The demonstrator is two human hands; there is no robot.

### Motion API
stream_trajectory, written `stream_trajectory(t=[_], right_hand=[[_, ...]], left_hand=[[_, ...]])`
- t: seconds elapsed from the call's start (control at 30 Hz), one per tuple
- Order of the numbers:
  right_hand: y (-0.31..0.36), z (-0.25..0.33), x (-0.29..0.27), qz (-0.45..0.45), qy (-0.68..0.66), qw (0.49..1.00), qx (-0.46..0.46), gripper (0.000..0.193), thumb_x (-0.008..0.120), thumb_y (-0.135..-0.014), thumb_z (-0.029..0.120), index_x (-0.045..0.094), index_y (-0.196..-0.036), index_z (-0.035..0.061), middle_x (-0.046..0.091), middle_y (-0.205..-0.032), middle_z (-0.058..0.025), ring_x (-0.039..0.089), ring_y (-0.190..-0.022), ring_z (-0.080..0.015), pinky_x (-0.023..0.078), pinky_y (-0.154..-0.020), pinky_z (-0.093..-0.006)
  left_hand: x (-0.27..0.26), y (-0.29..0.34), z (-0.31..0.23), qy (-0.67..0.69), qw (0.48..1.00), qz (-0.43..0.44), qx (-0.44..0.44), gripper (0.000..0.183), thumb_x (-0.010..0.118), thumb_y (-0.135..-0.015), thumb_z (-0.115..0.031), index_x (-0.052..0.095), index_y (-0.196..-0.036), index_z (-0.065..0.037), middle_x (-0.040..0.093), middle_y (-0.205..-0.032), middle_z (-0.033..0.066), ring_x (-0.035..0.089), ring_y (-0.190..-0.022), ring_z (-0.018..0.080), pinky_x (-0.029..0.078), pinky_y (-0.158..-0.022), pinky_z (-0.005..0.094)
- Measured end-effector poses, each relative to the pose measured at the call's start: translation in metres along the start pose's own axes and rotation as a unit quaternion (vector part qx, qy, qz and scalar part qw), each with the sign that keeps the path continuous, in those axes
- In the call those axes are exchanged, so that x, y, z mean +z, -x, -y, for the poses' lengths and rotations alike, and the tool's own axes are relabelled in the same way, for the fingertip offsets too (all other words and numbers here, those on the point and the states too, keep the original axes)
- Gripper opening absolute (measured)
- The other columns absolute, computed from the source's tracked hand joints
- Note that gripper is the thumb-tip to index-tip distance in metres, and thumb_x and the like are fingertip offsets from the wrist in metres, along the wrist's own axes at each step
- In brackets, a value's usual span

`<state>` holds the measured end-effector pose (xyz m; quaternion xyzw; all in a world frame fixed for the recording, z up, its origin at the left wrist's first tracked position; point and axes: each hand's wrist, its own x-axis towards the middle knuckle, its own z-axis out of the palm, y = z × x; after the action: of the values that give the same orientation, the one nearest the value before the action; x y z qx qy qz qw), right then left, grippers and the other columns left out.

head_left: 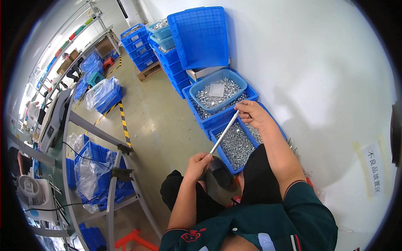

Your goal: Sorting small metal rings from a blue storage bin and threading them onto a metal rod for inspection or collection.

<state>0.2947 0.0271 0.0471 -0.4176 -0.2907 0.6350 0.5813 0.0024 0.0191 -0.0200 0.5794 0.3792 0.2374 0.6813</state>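
Where bins point(217, 121) edge open floor point(155, 115), left grip point(197, 166) and right grip point(253, 113) pinch a rod point(225, 132).

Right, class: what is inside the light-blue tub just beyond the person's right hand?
The tub holds many small silvery metal parts, with a square, translucent piece lying on top. The lower layers and the tub's floor are covered, so cannot be seen.

Both bare forearms point(278, 150) reach forward; the left hand point(197, 166) is curled in a grip, the right hand point(252, 113) pinching farther out.
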Motion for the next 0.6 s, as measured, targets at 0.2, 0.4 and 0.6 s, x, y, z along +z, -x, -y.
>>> stream_trajectory(t=[0.2,0.4,0.6], right_hand=[[0.006,0.001,0.008,-0.086,0.045,0.995,-0.021,0.019,0.068,-0.079,0.019,0.054,-0.079,0.0057,0.037,-0.057,0.0072,0.031,-0.046,-0.0014,0.018,-0.038,-0.0184],[0.01,0.009,0.003,-0.081,0.121,0.989,0.007,0.021,0.067,-0.08,0.02,0.054,-0.08,0.0045,0.039,-0.06,0.0056,0.031,-0.047,-0.0015,0.018,-0.039,-0.0177],[0.021,0.015,0.012,-0.02,-0.05,0.998,-0.018,0.018,0.058,-0.087,0.016,0.056,-0.093,-0.0013,0.045,-0.066,0.0013,0.036,-0.048,-0.0034,0.026,-0.038,-0.0164]], left_hand=[[0.007,0.002,-0.004,-0.024,0.999,-0.02,-0.01,0.025,0.055,-0.088,-0.026,0.061,-0.079,-0.003,0.049,-0.054,-0.0028,0.04,-0.049,0.0035,0.027,-0.044,0.0205],[0.006,0.0,0.002,-0.065,0.995,-0.071,0.035,0.023,0.058,-0.086,-0.023,0.061,-0.076,-0.002,0.046,-0.055,-0.004,0.04,-0.048,0.0041,0.03,-0.044,0.0211],[0.006,0.004,-0.011,-0.009,1.0,-0.029,-0.008,0.024,0.058,-0.086,-0.024,0.061,-0.078,-0.003,0.048,-0.056,-0.0033,0.041,-0.048,0.0048,0.03,-0.044,0.0216]])
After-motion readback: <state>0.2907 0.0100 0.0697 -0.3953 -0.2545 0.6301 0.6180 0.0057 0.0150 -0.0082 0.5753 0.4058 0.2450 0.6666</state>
